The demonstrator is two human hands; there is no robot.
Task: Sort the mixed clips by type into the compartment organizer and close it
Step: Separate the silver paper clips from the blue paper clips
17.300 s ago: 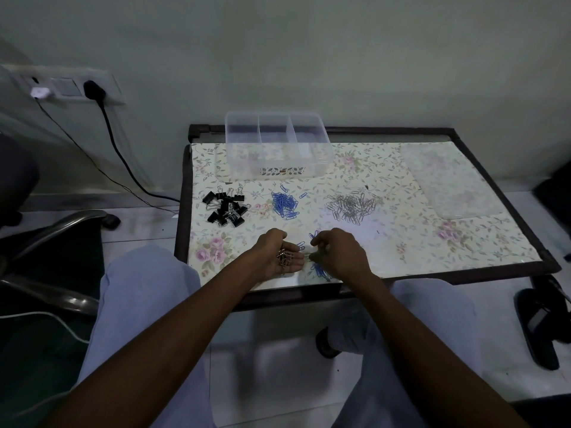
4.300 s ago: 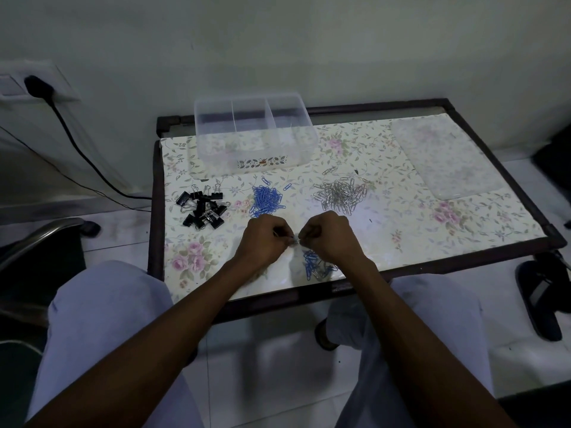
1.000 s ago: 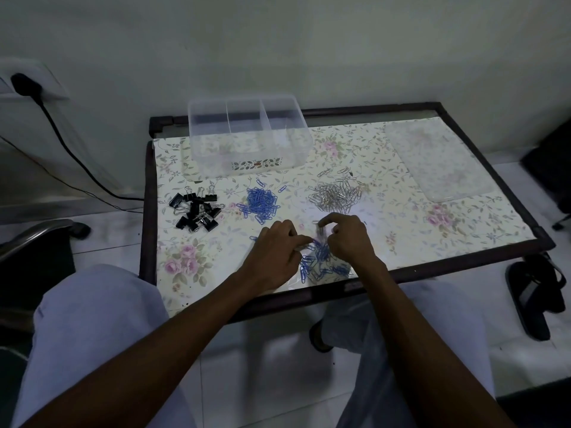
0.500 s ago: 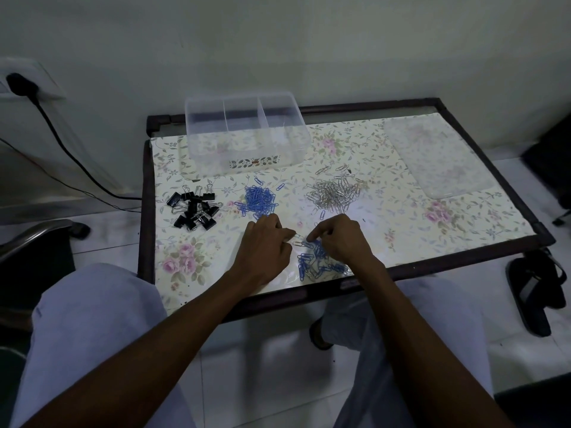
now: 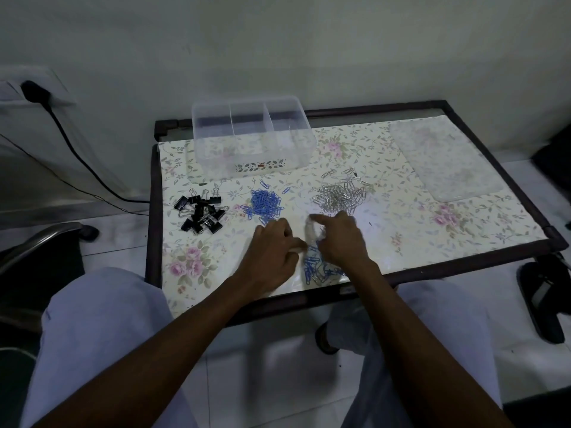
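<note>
On the left of the table [image 5: 401,211] lie black binder clips [image 5: 200,213], then a blue pile [image 5: 265,204]. The left hand [image 5: 272,254], fingers curled, and the right hand [image 5: 340,239], half open, meet over mixed clips [image 5: 318,270]; whether either one grips a clip I cannot tell. Behind, the organizer [image 5: 251,140] stands open; silver clips [image 5: 338,196] lie right.

Counts on the desk [image 5: 401,230]: three sorted heaps, one mixed heap, one organizer, one lid.

One clear organizer [image 5: 251,140] with three compartments; one clear lid [image 5: 445,162] lying apart; two hands, left [image 5: 272,254] and right [image 5: 340,239]. Black binder clips [image 5: 200,213]: one heap, roughly a dozen, overlapping too much for an exact count. Blue paper clips [image 5: 265,204]: one dense heap plus a few strays, too many to count. Silver paper clips [image 5: 338,196]: one dense heap with several strays, likewise uncountable. One unsorted heap [image 5: 318,270] of blue and silver clips between the hands.
</note>
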